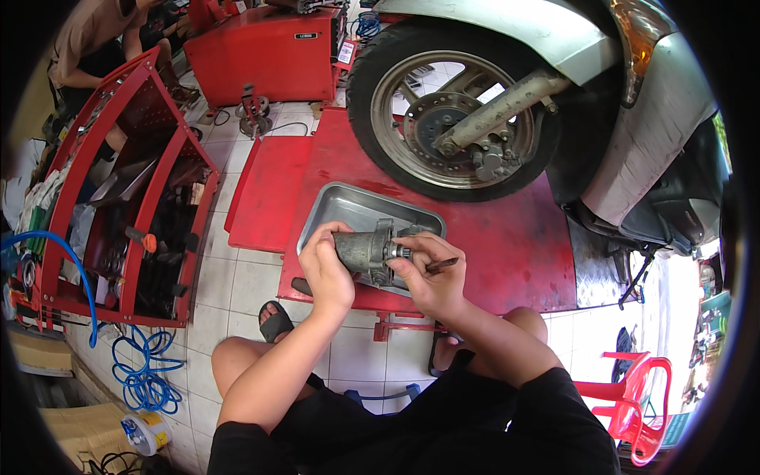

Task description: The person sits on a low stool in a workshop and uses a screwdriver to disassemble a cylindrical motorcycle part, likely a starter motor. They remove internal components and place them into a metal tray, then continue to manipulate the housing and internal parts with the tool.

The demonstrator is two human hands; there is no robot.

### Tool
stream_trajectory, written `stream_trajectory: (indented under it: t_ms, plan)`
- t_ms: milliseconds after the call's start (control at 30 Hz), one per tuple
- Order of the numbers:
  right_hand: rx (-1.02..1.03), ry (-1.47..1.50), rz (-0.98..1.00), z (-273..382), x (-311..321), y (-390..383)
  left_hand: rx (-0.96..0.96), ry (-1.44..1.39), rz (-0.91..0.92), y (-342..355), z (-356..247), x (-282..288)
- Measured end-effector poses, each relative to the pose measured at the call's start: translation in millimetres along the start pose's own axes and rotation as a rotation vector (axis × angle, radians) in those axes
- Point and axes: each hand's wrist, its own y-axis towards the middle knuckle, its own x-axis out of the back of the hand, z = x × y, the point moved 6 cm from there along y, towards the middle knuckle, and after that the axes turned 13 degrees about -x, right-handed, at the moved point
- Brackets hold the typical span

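My left hand [323, 267] is wrapped round the body of a grey, grimy starter motor [358, 249], held level above a shallow metal tray [315, 212]. A small toothed shaft [402, 252] sticks out of the motor's right end. At that end is my right hand [435, 279], its thumb and fingers closed about the shaft. A thin brown stick-like tool [442, 266] is tucked between the right fingers; its exact kind cannot be made out. Beside the tray's near left corner lies a dark handle [301, 286].
The tray rests on a red platform [507, 261] under a motorcycle's front wheel [455, 111]. At left stands a red tool cart [150, 198] with a blue hose [146, 368] near it. A red plastic chair [645, 404] is at right. Another person [83, 47] is at the far left.
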Motion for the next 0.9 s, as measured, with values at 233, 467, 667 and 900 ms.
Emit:
stream_trajectory:
  t_ms: [233, 467, 667, 900]
  plan:
    - [0.069, -0.114, 0.011, 20, 12, 4, 0.159, -0.139, 0.051, 2, -5, -10]
    - [0.129, -0.154, 0.058, 23, 14, 7, 0.271, -0.175, 0.031, -1, -1, -13]
    - [-0.126, 0.038, 0.041, 4, 9, -2, -0.087, 0.026, -0.004, 1, -12, -6]
    - [-0.196, 0.157, 0.010, 2, 6, -7, -0.081, 0.033, 0.037, 3, -12, -5]
